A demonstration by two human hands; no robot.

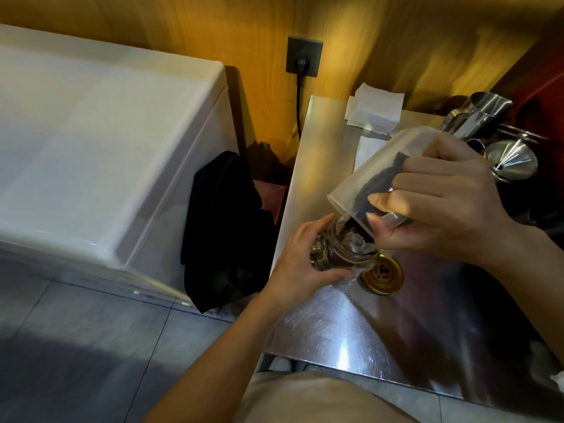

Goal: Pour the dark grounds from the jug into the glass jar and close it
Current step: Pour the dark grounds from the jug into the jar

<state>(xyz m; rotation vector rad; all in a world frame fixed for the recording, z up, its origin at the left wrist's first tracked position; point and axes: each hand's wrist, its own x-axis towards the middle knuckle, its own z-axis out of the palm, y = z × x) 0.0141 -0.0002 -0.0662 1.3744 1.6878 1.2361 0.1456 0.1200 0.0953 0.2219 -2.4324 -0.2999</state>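
A clear plastic jug (378, 166) is tipped steeply, mouth down, over a small glass jar (341, 250) on the steel table (351, 325). Dark grounds (377, 184) lie along the jug's lower wall and slide into the jar's open mouth. My right hand (433, 199) grips the jug from the right side. My left hand (300, 261) wraps around the jar from the left and steadies it; part of the jar is hidden by its fingers. A gold metal lid (381, 277) lies flat on the table just right of the jar.
White paper filters (374, 109) are stacked at the table's far edge. Steel pitchers (479, 116) and a steel funnel (512, 161) stand at the far right. A white chest appliance (100, 141) sits left; a black cloth (225, 227) hangs between it and the table.
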